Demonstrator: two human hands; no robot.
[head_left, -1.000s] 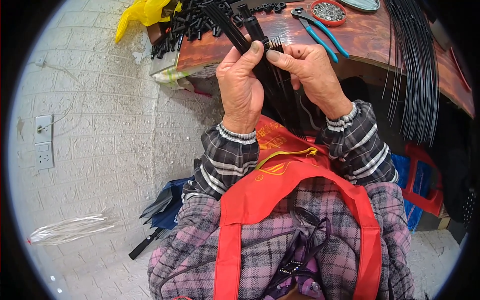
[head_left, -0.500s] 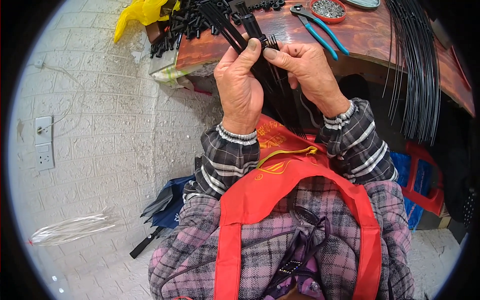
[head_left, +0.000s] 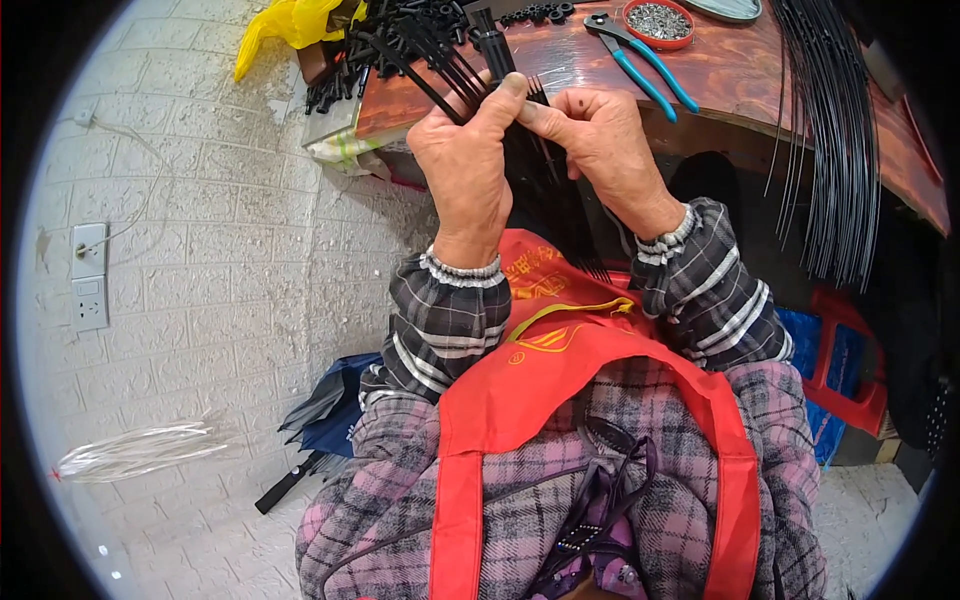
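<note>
Both my hands meet over the near edge of the table at a bundle of thin black umbrella ribs [head_left: 555, 205]. A black plastic tubular piece [head_left: 492, 48] stands up from the bundle, beyond my fingertips. My left hand [head_left: 462, 170] is closed, its thumb and fingers pinching the ribs close to that piece; several rib ends stick out past it to the upper left. Beside it, my right hand [head_left: 618, 155] pinches more rib ends between thumb and forefinger, the two thumbs nearly touching. The bundle's lower part hangs down toward my red apron [head_left: 560, 330]. My fingers hide the joint itself.
On the wooden table [head_left: 740, 75] lie blue-handled pliers [head_left: 648, 75], a red dish [head_left: 662, 43] of small metal bits and a heap of black plastic parts [head_left: 400, 50]. Long black ribs [head_left: 838, 190] hang over the right edge. A folded umbrella [head_left: 335, 405] leans by the left wall.
My hands have shifted slightly left with the bundle. The rib ends past my left hand are now spread wider and tilted further left. Both hands keep their pinch.
</note>
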